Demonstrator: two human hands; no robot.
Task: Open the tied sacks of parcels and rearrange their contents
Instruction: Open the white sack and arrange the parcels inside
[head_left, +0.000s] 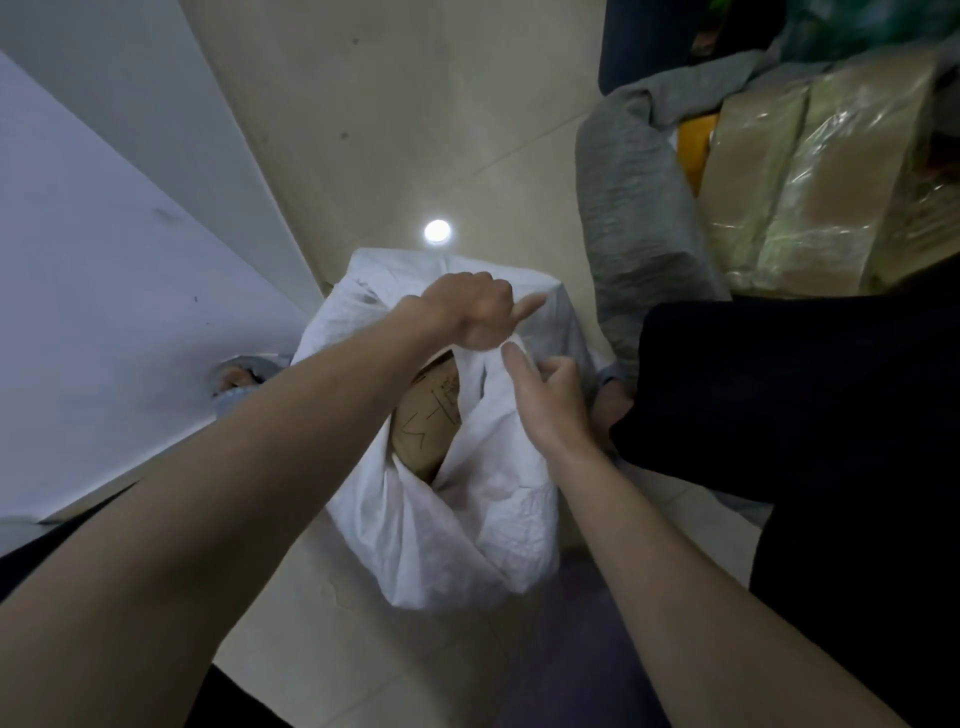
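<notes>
My left hand (475, 312) grips the crinkled white woven sack (467, 519); my right hand (545, 395) pinches its mouth. A brown paper parcel (426, 431) shows inside, and a grey sack (634, 218) slumps nearby.

Dark hand-drawn pen strokes mark the brown parcel (426, 426) showing through the open mouth of the white sack (467, 519) at the centre of the scene; they look like handwritten characters, but none can be made out for certain. A small printed patch near the parcel's far edge is too blurred to read. The tape-wrapped brown parcels (810, 187) at far right show no legible text.
</notes>
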